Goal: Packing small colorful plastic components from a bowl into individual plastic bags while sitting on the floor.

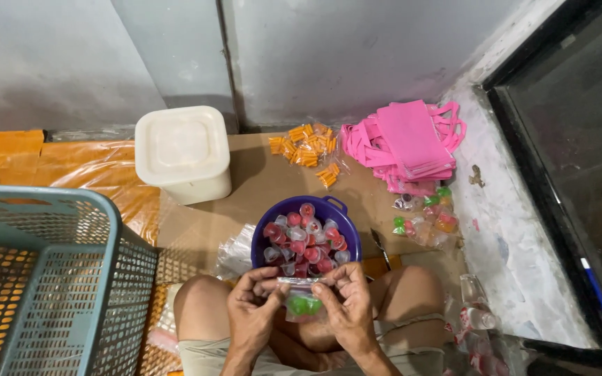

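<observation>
My left hand (254, 307) and my right hand (348, 303) together pinch the top edge of a small clear plastic bag (303, 301) over my lap. Green jelly cups show inside the bag. Just beyond my fingers stands a purple bowl (346, 221) heaped with small red and clear jelly cups (304, 240). My bare knees frame the bowl on both sides.
A grey-blue plastic basket (71, 278) stands at the left. A white lidded tub (183, 153) sits by the wall. Orange snack packets (308, 150), a stack of pink bags (405, 146) and filled clear packets (428, 216) lie on cardboard at the right, beside a dark doorway.
</observation>
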